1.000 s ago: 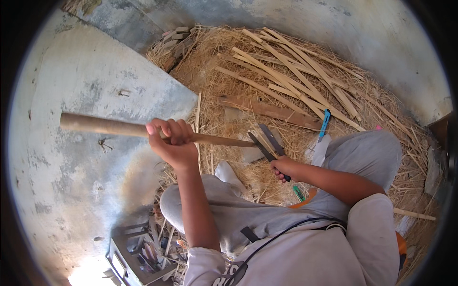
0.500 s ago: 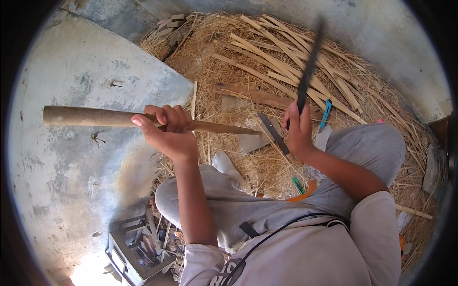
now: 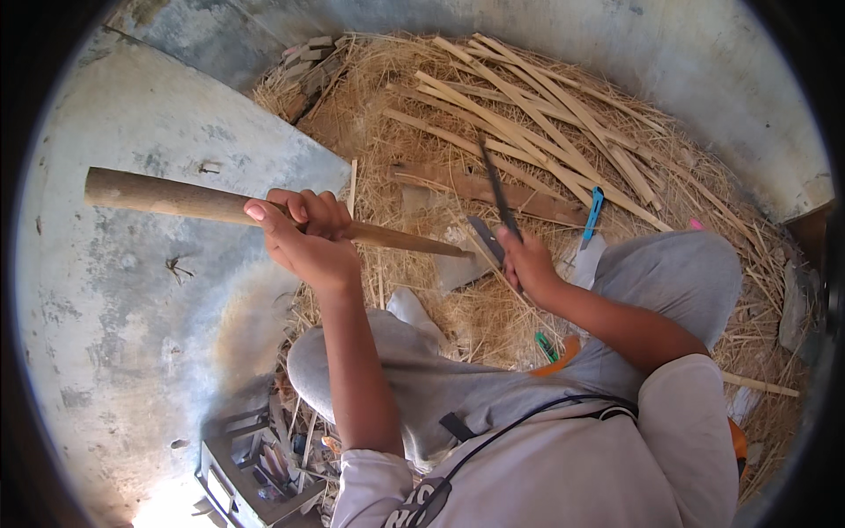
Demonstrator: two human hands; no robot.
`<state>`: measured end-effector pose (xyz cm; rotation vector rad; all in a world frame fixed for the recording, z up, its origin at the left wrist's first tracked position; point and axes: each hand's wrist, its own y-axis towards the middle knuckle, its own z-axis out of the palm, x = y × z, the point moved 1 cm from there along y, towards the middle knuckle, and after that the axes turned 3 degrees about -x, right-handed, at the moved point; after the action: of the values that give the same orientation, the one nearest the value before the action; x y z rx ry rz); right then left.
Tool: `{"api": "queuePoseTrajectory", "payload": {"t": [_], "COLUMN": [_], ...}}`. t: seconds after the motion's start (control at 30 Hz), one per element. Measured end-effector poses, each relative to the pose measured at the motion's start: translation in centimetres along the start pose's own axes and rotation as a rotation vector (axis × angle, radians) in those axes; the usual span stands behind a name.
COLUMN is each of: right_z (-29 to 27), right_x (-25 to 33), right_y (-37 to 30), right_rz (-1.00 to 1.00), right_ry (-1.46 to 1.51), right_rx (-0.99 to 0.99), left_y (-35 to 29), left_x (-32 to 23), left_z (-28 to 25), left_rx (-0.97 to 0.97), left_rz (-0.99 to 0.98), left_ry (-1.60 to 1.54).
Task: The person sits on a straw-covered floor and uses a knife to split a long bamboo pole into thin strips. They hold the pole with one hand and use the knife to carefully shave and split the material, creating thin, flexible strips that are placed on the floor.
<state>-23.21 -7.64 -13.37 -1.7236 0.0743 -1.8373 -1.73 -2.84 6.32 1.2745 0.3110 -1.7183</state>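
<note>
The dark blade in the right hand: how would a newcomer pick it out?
Start at the pile of pale wooden strips near the wall, then look below it in the picture to the right hand. The long, narrow dark blade slants from that hand toward the strips. Unlike the second blade, which lies on the straw, this one is gripped.

Wooden pole [image 3: 167, 193]: brown, thick at left end, tapering toward right end, held crosswise, sloping slightly rightward toward the person. Knife [image 3: 498, 191]: long, dark, narrow blade, tip forward and leftish, apart from pole, right of its thin end.
</note>
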Motion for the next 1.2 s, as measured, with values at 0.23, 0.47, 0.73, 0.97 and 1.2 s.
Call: {"api": "queuePoseTrajectory", "payload": {"t": [0.23, 0.47, 0.73, 0.97, 1.2], "right_z": [0.6, -0.4, 0.7, -1.3, 0.6], "right_x": [-9.7, 1.5, -5.5, -6.3, 1.0], "right_y": [-1.4, -0.3, 0.2, 1.3, -0.3], "right_rz": [0.017, 0.536, -0.452, 0.535, -0.331], "right_ry": [-0.602, 0.065, -0.022, -0.375, -0.424], "right_rx": [0.048, 0.244, -0.129, 0.378, 0.044], "left_y": [-0.4, 0.5, 0.5, 1.5, 1.4], "left_x": [0.1, 0.1, -0.1, 0.1, 0.4], "left_z": [1.4, 0.0, 0.5, -0.3, -0.7], "left_rx": [0.029, -0.054, -0.108, -0.144, -0.168], "left_rz": [-0.003, 0.014, 0.042, 0.050, 0.036], "left_ry": [0.022, 0.022, 0.050, 0.047, 0.046]}}
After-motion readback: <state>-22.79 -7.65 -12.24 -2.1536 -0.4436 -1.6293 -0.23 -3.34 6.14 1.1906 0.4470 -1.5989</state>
